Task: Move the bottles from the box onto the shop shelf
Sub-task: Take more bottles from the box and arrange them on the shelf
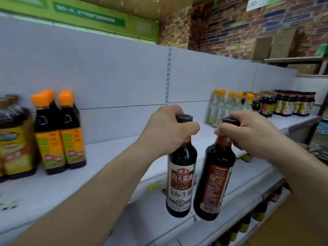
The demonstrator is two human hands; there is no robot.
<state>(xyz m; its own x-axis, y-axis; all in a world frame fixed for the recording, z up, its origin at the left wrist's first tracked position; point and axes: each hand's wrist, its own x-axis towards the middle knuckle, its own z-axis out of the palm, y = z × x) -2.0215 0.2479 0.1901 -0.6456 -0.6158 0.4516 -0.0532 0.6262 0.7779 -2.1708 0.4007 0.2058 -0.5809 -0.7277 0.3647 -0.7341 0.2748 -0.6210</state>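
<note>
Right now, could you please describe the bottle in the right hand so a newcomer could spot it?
In front of the white shelf, two dark bottles hang by their necks. The tilted bottle, gripped by the right hand, shows a small-print back label; the upright bottle in the left hand shows large characters.

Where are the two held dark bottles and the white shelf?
White-labelled dark glass bottle [181, 176]: head view, front label.
Red-labelled dark glass bottle [215, 185]: head view, back label.
White metal shelf [99, 150]: head view, bare top.
</note>
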